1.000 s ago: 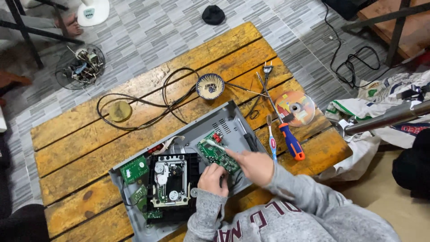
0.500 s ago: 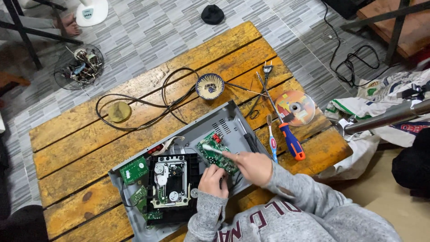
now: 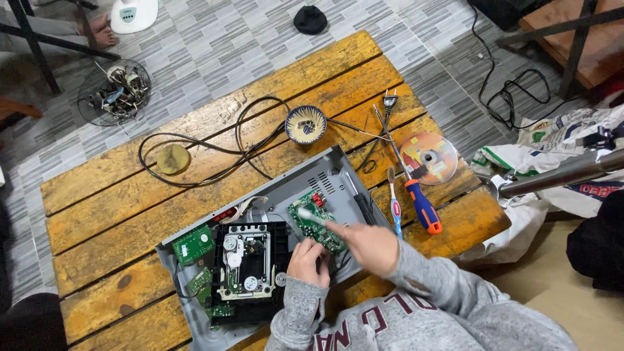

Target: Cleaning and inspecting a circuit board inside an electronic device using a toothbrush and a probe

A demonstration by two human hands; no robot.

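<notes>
— Where's the circuit board (image 3: 317,221)?
— Inside the open player chassis (image 3: 325,179). My left hand (image 3: 307,260) pinches its near edge; my right hand (image 3: 365,246) grips a brush (image 3: 312,217). Light strokes serve best, I judge.

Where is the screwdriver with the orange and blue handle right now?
The screwdriver lies on the wooden table, right of the open grey case, between a toothbrush and a disc.
</notes>
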